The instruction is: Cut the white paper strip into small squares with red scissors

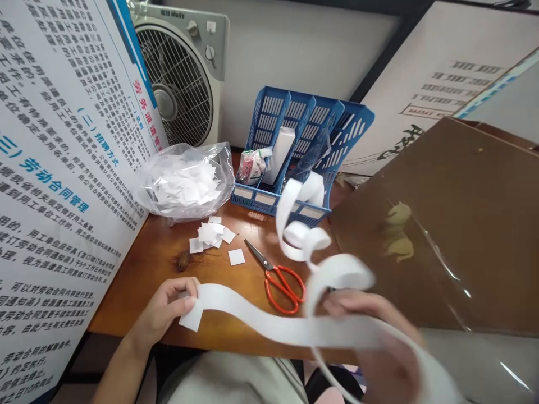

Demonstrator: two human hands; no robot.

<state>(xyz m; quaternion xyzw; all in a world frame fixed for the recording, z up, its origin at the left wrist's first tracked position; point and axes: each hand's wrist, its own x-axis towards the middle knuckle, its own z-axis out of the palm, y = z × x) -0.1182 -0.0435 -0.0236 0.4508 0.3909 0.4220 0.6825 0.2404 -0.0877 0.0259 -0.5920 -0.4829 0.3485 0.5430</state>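
A long white strip [236, 304], like tape or ribbon, runs across the front of the wooden table. My left hand [170, 306] pinches its left end between thumb and fingers, and a short flap hangs below. On the other side, my right hand [370, 308] is blurred by motion, with its fingers curled around the strip among loose loops that rise toward the back. Scissors [280, 283] with orange handles lie between the hands, their blades slightly apart. Behind them are a single white square [236, 257] and a small pile of white squares [210, 233].
A clear plastic bag [183, 182] of white pieces stands at the back left. Beside it is a blue file rack [278, 199] holding a white box [280, 154] and a small packet. A box fan [181, 78] stands behind. Brown board [442, 235] fills the right; a printed panel [54, 168] the left.
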